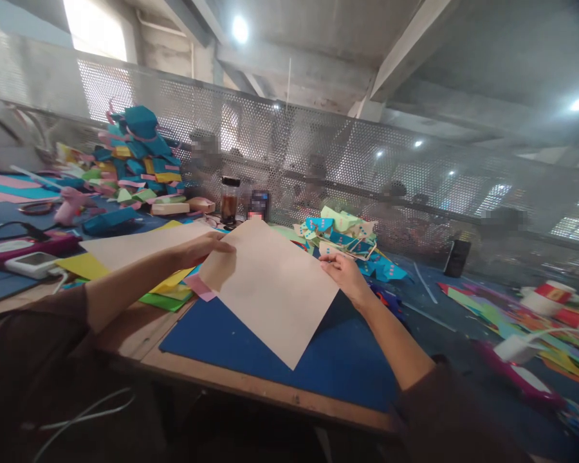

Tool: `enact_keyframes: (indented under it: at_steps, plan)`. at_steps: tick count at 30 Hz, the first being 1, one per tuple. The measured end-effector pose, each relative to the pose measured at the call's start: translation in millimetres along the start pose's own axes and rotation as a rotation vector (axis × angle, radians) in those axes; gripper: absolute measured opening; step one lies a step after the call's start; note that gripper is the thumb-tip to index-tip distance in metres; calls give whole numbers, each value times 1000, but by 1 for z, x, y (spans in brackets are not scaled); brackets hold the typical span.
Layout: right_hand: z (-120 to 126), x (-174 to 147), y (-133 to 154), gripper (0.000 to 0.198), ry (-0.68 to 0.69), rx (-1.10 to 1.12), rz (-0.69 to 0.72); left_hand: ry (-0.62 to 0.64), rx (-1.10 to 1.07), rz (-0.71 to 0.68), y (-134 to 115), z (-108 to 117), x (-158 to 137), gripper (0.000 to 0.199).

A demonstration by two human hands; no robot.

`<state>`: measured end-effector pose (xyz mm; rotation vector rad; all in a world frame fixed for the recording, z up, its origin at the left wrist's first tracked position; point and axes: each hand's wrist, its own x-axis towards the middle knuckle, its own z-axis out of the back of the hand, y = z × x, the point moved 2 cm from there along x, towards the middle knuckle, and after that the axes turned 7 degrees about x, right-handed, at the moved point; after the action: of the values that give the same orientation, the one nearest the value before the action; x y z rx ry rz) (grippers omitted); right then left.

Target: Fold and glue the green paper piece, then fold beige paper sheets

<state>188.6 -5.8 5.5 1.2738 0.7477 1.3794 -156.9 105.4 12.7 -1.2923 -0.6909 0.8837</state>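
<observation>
Item: pale sheet point(275, 283), 1 piece, plain on the visible face. Location: raised between the 2 hands above the blue mat point(251, 357), 1 corner pointing toward the wearer. Whether that corner touches the mat cannot be told.

Left hand point(210, 247): narrow grip, thumb on top of the sheet's far left margin; fingers underneath mostly hidden.
Right hand point(342, 270): narrow pinch at the sheet's right corner.

Step in hand, as judged: holding and positioning the sheet with both hands. Next move, as judged: any turn or lowering calls for an even grip at both holds, to avoid a crease.

Edges: wooden table edge point(280, 389), nearest the wearer, running just beyond the mat's near side. Visible mat surface lies around the near corner and to its right; this looks like the best room for movement.

Tighter sides: pink slip point(202, 286) and green sheet point(166, 301) beside the sheet's left side; bottle point(229, 202) beyond the left hand; heap of blue and pale paper pieces point(338, 225) just past the right hand, likely to be brushed by a wide sweep.
</observation>
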Motion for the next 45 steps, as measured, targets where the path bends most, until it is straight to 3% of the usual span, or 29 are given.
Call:
enact_keyframes:
  at_steps: [14,19,24,29,37,45]
  plan:
    - [8,4,-5,28,-113,-190,190,-78,18,21,-4,-2,-4,38]
    - [2,-5,9,18,-228,-484,497,-107,10,52,-5,-3,-6,37]
    - [-12,-17,23,19,-128,-600,654,-122,-13,87,-4,2,-2,38]
    - [-16,-19,21,37,-93,-699,668,-98,-143,123,-3,6,1,40]
    - [-14,-20,9,66,-126,-918,620,-65,-259,202,-7,13,0,24]
    - [-16,-23,19,29,-92,-838,734,-27,-192,214,-7,8,-7,27]
